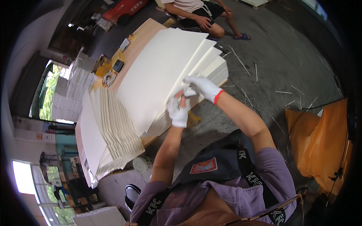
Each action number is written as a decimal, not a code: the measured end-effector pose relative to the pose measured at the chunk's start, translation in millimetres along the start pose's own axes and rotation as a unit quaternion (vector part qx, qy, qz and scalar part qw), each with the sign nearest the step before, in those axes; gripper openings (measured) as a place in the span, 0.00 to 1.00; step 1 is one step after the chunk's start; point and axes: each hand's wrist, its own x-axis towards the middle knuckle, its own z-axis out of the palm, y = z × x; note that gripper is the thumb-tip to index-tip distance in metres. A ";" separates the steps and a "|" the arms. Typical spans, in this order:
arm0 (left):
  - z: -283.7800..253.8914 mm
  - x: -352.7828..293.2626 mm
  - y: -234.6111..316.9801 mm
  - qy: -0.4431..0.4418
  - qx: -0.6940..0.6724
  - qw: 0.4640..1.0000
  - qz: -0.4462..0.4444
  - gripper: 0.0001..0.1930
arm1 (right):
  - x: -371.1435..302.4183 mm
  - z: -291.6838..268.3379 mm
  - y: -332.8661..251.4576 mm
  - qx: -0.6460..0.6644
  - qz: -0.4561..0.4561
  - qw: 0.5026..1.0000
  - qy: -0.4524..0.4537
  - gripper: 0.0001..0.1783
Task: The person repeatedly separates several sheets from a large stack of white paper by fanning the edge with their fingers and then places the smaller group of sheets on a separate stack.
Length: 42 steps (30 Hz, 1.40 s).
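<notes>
My left hand (177,112) wears a white glove, with bare skin showing at some fingers. Motion blurs it, so I cannot tell how its fingers are set. Close by on the right, my right hand (203,87), in a white glove with a red cuff, has its fingers bent towards the left one. A small whitish thing between the hands is too blurred to name. Both hands are above the near edge of a fanned stack of large white sheets (162,64). To the left lies a second stack of cream-edged sheets (118,126), its layers stepped.
The stacks rest on a wooden table (149,30). Along its far side are a calculator (118,66) and a yellow box (102,66). A seated person (196,17) is beyond. Pale strips (241,62) litter the floor; an orange cover (316,139) hangs at right.
</notes>
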 end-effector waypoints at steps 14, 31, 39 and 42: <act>-116.1 -125.6 -37.7 -0.038 -0.510 0.772 -0.377 0.27 | -65.0 4.5 1.0 -0.090 0.036 0.993 0.073 0.24; -222.5 -39.3 101.0 0.040 -0.306 0.905 -0.293 0.24 | -154.4 -24.8 -3.8 -0.138 -0.056 0.988 0.051 0.25; -365.1 -101.8 111.7 0.341 -0.241 0.892 -0.175 0.20 | -40.9 150.7 -22.6 -0.161 -0.118 0.976 -0.090 0.28; -417.2 -103.6 109.5 0.371 -0.291 0.877 -0.095 0.22 | 2.3 284.1 -18.2 -0.161 -0.106 0.956 -0.223 0.17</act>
